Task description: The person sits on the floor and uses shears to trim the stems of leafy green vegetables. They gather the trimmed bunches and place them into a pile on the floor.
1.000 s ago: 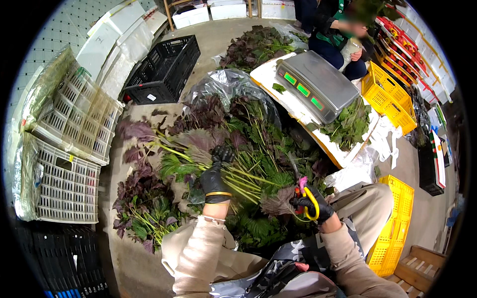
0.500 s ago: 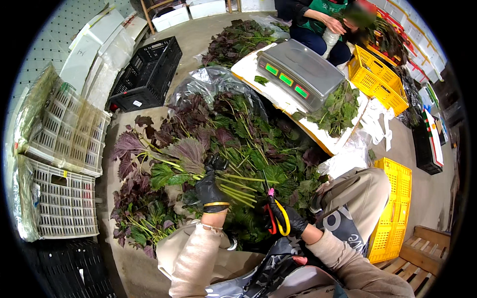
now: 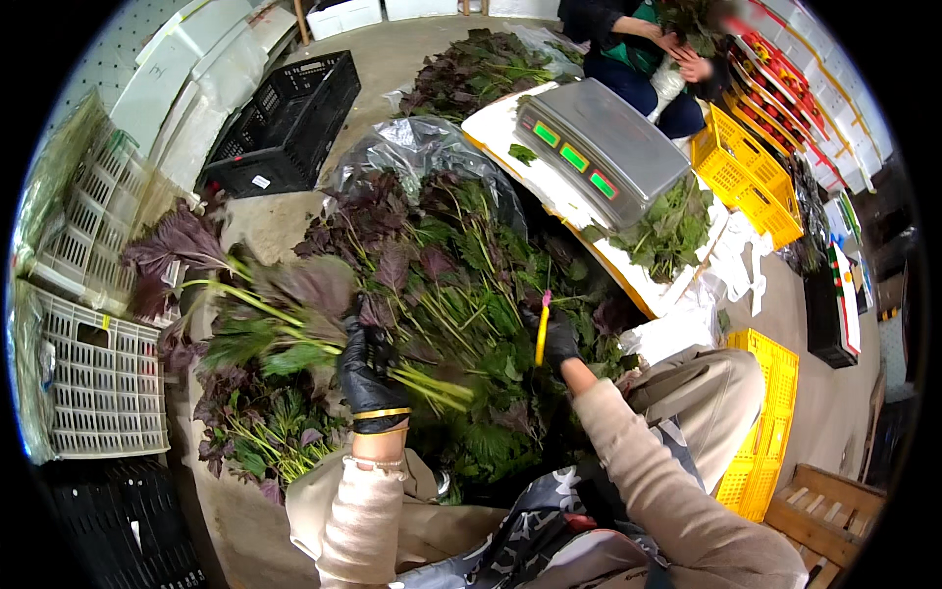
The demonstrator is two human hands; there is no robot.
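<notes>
My left hand (image 3: 368, 368), in a black glove, is closed round a bunch of purple-and-green perilla stems (image 3: 309, 290). Its leaves spread to the left and are smeared by motion, while the stem ends stick out to the right of my fist. In my black-gloved right hand (image 3: 557, 342) is a pair of scissors (image 3: 542, 336); a yellow handle and a bit of pink show, but the blades cannot be made out. Both hands are over a big heap of loose perilla (image 3: 442, 265) on a plastic sheet. A smaller perilla pile (image 3: 260, 427) lies to the left of my knee.
A digital scale (image 3: 603, 147) stands on a white foam board beyond the heap, with green leaves (image 3: 667, 231) beside it. Crates surround me: black (image 3: 285, 123), pale grey (image 3: 103, 378), yellow (image 3: 756, 422). A co-worker (image 3: 638, 54) at the far right handles a wrapped leafy bunch.
My left hand has carried the perilla bunch left, away from the scissors. My right hand has moved slightly up and left, turning the scissors. The co-worker's bunch is now raised into view.
</notes>
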